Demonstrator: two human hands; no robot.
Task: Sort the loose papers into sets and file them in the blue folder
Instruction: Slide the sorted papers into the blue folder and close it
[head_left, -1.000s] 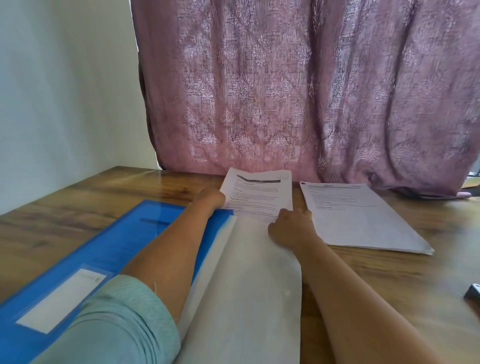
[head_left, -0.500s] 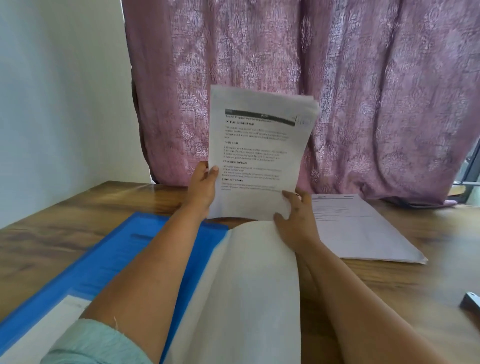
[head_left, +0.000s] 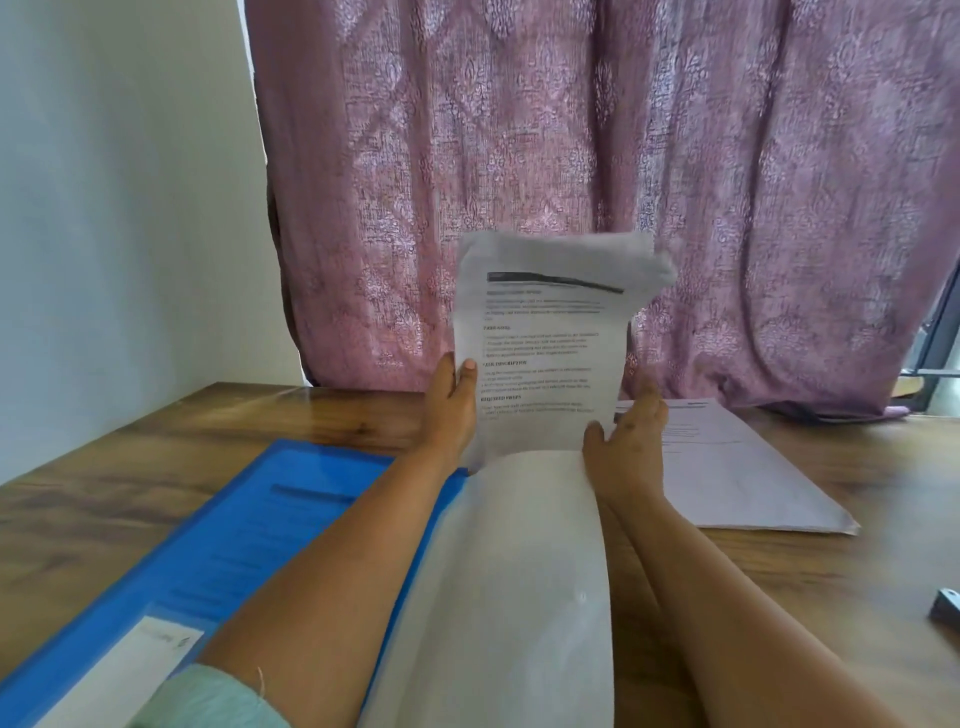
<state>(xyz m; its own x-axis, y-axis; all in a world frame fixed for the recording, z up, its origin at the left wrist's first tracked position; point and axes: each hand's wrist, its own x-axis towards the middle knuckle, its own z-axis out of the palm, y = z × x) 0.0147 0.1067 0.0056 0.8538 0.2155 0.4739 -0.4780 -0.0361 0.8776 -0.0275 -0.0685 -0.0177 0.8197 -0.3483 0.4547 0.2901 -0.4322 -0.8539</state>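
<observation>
Both hands hold a printed paper set (head_left: 545, 343) upright above the open blue folder (head_left: 249, 525): left hand (head_left: 451, 402) pinching its left edge, right hand (head_left: 631, 441) apparently gripping the lower right corner; another paper stack (head_left: 737, 478) lies on the tabletop (head_left: 93, 499)

The bench (head_left: 130, 499) is grained wood with a soft sheen, the blue folder (head_left: 291, 499) glossy plastic, the printed sheets (head_left: 545, 353) matt paper, the curtain (head_left: 571, 156) patterned woven cloth.
</observation>
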